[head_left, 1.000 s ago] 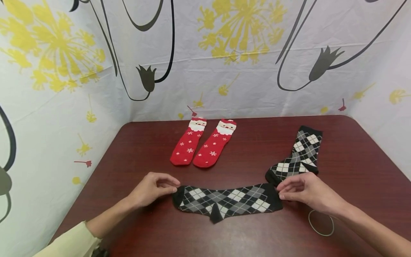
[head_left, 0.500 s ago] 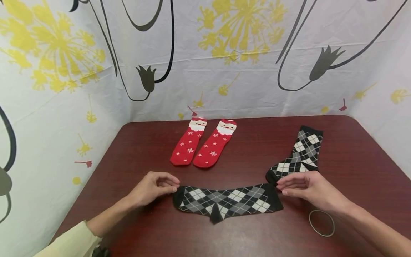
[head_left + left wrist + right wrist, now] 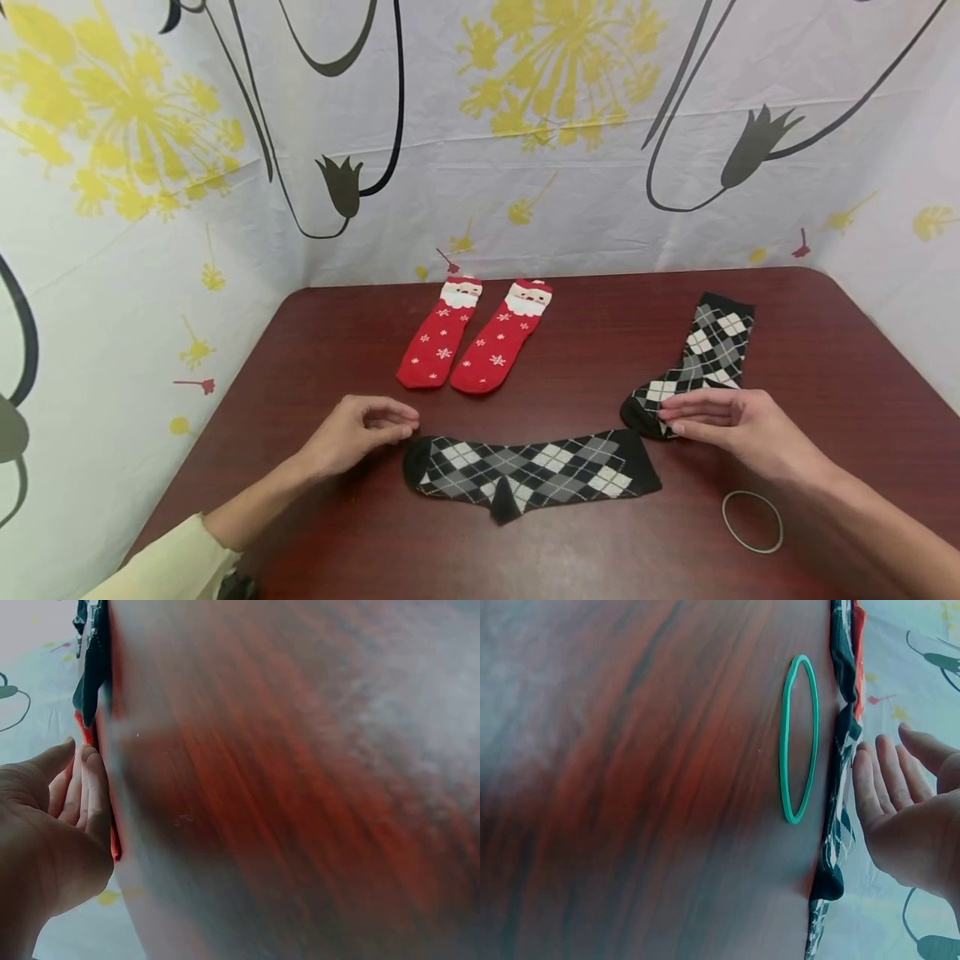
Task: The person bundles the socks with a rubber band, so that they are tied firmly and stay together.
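Observation:
A black, grey and white argyle sock (image 3: 532, 471) lies flat and sideways at the front of the table, toe to the left and cuff to the right. Just off its toe hovers my left hand (image 3: 360, 435), fingers loosely bent with nothing in them. My right hand (image 3: 750, 433) is raised beyond the cuff, its fingers extended and holding nothing. In the head view it overlaps the heel of a matching argyle sock (image 3: 716, 342), which lies with its cuff toward the back. The left wrist view shows the left palm (image 3: 60, 847) beside the table surface.
Two red Santa socks (image 3: 438, 343) with snowflakes lie side by side at the back of the table. A thin green rubber band (image 3: 784, 742) rests near my right forearm. A patterned white cloth (image 3: 570, 208) hangs behind the table (image 3: 337, 333).
My right hand has lifted away from the front sock's cuff, toward the right. My left hand has drawn slightly back from the toe. The socks have stayed in place.

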Action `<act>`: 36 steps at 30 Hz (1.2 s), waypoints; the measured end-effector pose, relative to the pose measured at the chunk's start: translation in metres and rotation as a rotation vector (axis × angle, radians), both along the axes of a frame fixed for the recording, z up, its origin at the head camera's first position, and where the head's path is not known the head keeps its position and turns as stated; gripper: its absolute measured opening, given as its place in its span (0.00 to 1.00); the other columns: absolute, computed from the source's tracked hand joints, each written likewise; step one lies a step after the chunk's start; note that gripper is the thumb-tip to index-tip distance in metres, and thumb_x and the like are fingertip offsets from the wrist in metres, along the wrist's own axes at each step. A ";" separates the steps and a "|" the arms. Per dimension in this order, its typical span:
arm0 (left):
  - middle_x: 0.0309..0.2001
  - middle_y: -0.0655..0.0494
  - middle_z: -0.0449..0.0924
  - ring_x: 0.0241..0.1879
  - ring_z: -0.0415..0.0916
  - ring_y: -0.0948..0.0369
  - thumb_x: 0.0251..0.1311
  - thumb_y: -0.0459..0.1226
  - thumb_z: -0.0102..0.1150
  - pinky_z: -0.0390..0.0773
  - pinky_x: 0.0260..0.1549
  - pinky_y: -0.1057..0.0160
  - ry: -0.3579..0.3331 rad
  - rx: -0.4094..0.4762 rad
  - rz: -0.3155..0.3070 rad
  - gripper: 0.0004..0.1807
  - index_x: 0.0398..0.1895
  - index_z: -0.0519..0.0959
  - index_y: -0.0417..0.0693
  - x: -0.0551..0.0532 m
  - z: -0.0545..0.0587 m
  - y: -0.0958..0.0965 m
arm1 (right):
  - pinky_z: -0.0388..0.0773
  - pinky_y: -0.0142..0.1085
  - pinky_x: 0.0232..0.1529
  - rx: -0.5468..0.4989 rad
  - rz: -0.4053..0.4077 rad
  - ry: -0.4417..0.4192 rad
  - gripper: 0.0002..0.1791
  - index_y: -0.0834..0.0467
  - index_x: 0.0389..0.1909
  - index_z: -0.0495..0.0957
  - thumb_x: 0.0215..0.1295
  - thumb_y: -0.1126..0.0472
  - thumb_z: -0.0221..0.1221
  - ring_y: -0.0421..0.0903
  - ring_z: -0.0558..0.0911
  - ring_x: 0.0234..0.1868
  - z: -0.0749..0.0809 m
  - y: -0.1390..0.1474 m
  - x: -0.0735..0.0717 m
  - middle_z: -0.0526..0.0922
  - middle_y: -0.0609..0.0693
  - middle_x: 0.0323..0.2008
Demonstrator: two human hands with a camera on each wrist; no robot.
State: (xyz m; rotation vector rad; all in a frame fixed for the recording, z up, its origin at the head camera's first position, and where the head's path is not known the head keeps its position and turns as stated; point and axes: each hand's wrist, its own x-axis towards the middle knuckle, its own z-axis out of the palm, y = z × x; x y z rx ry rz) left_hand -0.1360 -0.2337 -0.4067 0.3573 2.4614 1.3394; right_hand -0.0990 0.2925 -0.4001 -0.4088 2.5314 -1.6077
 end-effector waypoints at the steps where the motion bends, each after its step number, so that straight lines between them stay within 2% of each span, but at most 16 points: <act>1: 0.49 0.56 0.90 0.47 0.88 0.57 0.67 0.37 0.73 0.86 0.48 0.64 0.004 0.005 0.003 0.16 0.57 0.88 0.49 -0.001 0.000 0.001 | 0.84 0.28 0.45 -0.005 -0.010 0.003 0.19 0.70 0.60 0.82 0.71 0.69 0.67 0.35 0.89 0.49 0.000 0.001 -0.001 0.91 0.51 0.48; 11: 0.51 0.55 0.90 0.51 0.88 0.56 0.67 0.35 0.72 0.85 0.51 0.61 0.034 0.012 0.031 0.20 0.62 0.86 0.48 -0.010 0.008 0.009 | 0.81 0.22 0.47 -0.040 -0.087 0.008 0.22 0.68 0.65 0.79 0.73 0.68 0.66 0.29 0.86 0.52 0.006 0.022 -0.012 0.90 0.40 0.52; 16: 0.53 0.52 0.89 0.52 0.88 0.56 0.68 0.35 0.71 0.85 0.52 0.60 0.073 0.033 0.028 0.21 0.63 0.85 0.47 -0.015 0.014 0.019 | 0.79 0.20 0.47 0.000 -0.148 0.007 0.25 0.65 0.69 0.78 0.74 0.63 0.67 0.25 0.84 0.54 0.010 0.034 -0.018 0.87 0.32 0.54; 19: 0.55 0.51 0.88 0.52 0.88 0.55 0.68 0.36 0.71 0.85 0.52 0.58 0.074 0.050 0.022 0.22 0.65 0.84 0.47 -0.019 0.017 0.026 | 0.77 0.18 0.47 0.034 -0.185 -0.002 0.28 0.63 0.71 0.76 0.74 0.60 0.68 0.20 0.81 0.55 0.012 0.041 -0.022 0.86 0.29 0.54; 25: 0.57 0.52 0.88 0.53 0.87 0.55 0.68 0.37 0.72 0.86 0.53 0.55 0.069 0.072 -0.019 0.26 0.68 0.81 0.48 -0.025 0.021 0.046 | 0.72 0.14 0.47 0.057 -0.247 -0.023 0.30 0.57 0.73 0.75 0.74 0.56 0.68 0.16 0.78 0.53 0.013 0.056 -0.032 0.85 0.22 0.52; 31: 0.60 0.52 0.86 0.56 0.86 0.55 0.68 0.37 0.71 0.85 0.53 0.55 0.065 0.115 -0.069 0.29 0.72 0.78 0.48 -0.027 0.021 0.067 | 0.70 0.14 0.45 0.051 -0.293 -0.027 0.34 0.59 0.76 0.72 0.74 0.54 0.68 0.14 0.78 0.51 0.013 0.068 -0.045 0.84 0.18 0.49; 36: 0.61 0.52 0.86 0.57 0.86 0.56 0.68 0.37 0.71 0.85 0.53 0.56 0.059 0.148 -0.098 0.29 0.72 0.78 0.47 -0.028 0.019 0.085 | 0.69 0.15 0.43 0.102 -0.318 -0.038 0.38 0.61 0.77 0.70 0.73 0.48 0.68 0.11 0.76 0.47 0.014 0.075 -0.057 0.81 0.14 0.46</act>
